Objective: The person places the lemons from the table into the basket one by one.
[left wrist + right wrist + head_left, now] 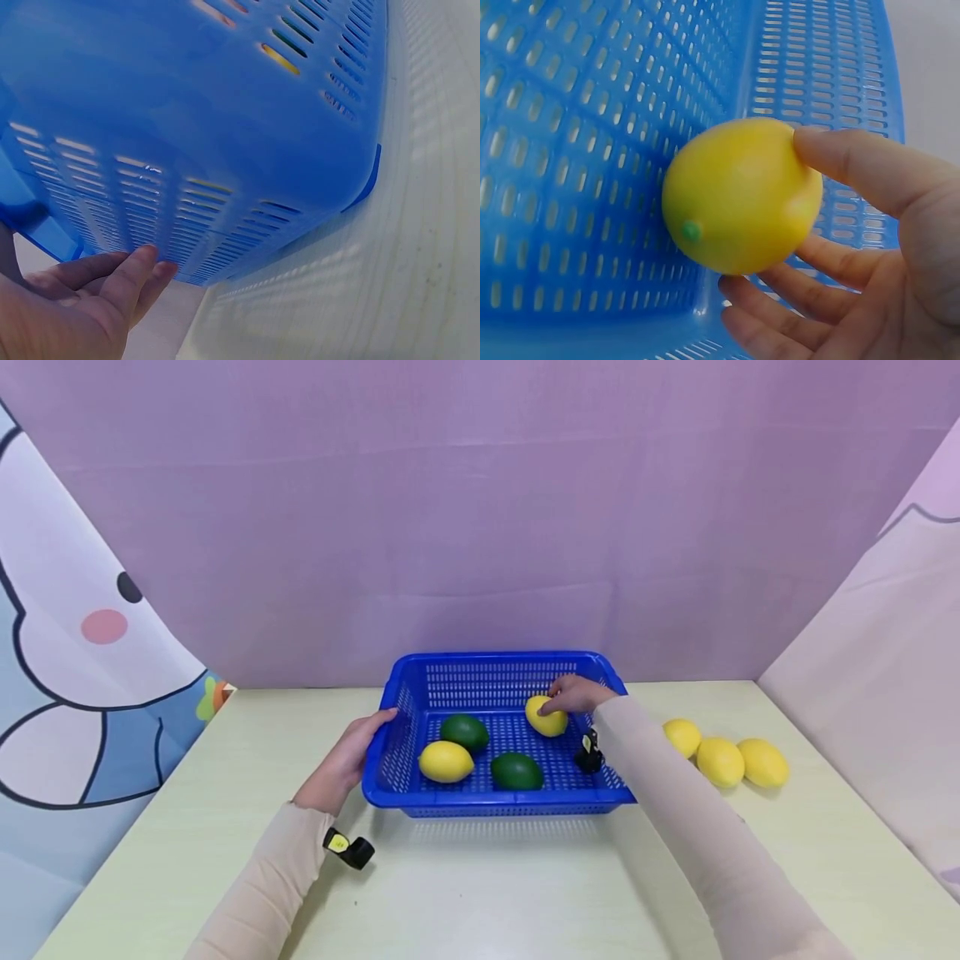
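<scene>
A person's right hand (577,695) grips a yellow lemon (546,717) inside a blue perforated basket (420,681) on a pale table (480,885), thumb on top and fingers (810,285) curled beneath, near the basket's far right corner. The left hand (343,764) rests flat, fingers straight, against the basket's left wall. Another lemon (446,761) and two dark green fruits (464,732) lie on the basket floor; three lemons (720,762) wait outside on the right. The risk: the smooth fruit could slip from the grip and roll into its neighbours, or the light basket could slide if the steadying hand eases.
</scene>
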